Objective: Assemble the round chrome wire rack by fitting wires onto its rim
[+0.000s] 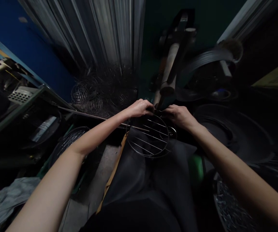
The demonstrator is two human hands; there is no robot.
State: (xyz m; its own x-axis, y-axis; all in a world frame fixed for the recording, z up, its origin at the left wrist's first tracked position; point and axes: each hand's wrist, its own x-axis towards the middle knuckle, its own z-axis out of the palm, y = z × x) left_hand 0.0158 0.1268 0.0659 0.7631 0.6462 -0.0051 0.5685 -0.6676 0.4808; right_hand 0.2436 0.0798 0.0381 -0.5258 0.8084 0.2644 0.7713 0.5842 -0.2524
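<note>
A round wire rack (150, 137) with parallel bars hangs over my lap, its far edge up against a machine's rod-like arm (169, 66). At the rack's far left rim, my left hand (142, 108) is closed with its fingers curled round the wire. My right hand (176, 114) is closed in a pinch on the other side of the machine's lower tip (157, 98). The fingertips nearly meet the rack's far edge, and what they pinch is too dark to make out. Curved wire (172, 131) shows at the rack's right side.
Several wire pieces lie heaped (90, 96) behind my left hand. A coil of wire (206, 58) is at the back right. A bin of small metal pieces (233, 206) stands at lower right. A grey cloth (10, 196) lies at lower left, below a metal shelf frame (15, 109).
</note>
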